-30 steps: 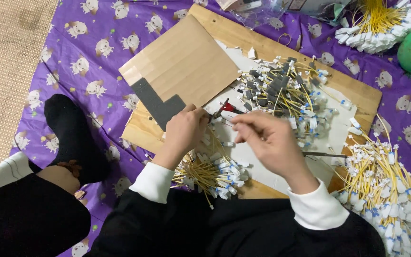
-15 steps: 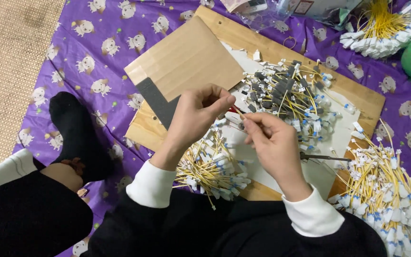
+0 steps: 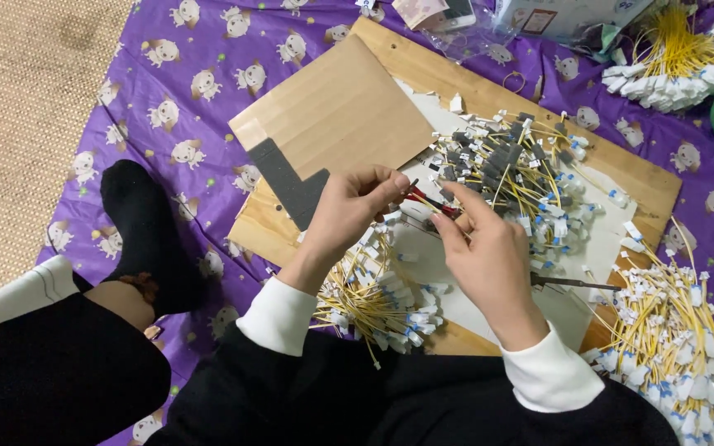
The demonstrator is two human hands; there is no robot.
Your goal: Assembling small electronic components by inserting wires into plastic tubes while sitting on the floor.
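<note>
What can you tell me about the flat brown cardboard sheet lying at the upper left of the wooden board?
The flat brown cardboard sheet looks like plain corrugated card, roughly rectangular and turned at an angle. It lies flat on the light wooden board, its left corner reaching over the purple patterned cloth. A dark grey L-shaped piece shows at its lower edge; whether that is part of the sheet cannot be told. Nothing rests on top of it. The left hand is close to its lower corner, apparently not touching.

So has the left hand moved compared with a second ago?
Yes. The left hand has lifted up off the wooden board, now level with the dark L-shaped patch on the cardboard sheet.
</note>
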